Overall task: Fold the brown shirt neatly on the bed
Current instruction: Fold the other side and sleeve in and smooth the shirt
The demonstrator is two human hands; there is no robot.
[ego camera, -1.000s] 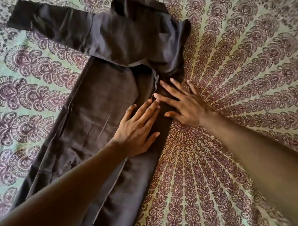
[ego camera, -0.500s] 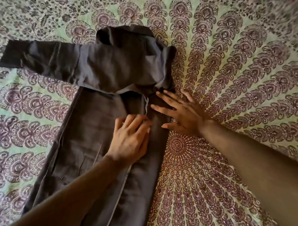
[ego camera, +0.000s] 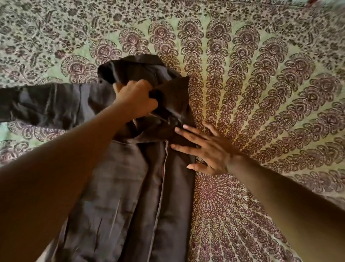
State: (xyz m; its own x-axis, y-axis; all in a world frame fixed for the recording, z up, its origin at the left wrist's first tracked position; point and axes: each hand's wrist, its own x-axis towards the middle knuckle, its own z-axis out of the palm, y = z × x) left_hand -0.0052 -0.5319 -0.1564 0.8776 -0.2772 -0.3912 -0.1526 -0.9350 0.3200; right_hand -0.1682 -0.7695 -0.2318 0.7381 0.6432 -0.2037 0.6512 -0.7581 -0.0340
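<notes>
The long brown shirt (ego camera: 123, 187) lies lengthwise on the bed, collar at the far end, its right side folded over the middle. One sleeve (ego camera: 43, 104) stretches out flat to the left. My left hand (ego camera: 136, 99) grips bunched cloth at the chest, just below the collar, and lifts it slightly. My right hand (ego camera: 207, 147) lies flat with fingers spread, pressing the shirt's right folded edge onto the bed.
The bed is covered with a pale green sheet (ego camera: 261, 93) printed with a dark red mandala pattern, spreading wide to the right and beyond the collar. A red corner (ego camera: 309, 1) shows at the top right edge.
My left hand has left the shirt's middle, reached forward to the chest and closed on the cloth there. My right hand has stayed pressing the right edge. The view has tilted down the bed.
</notes>
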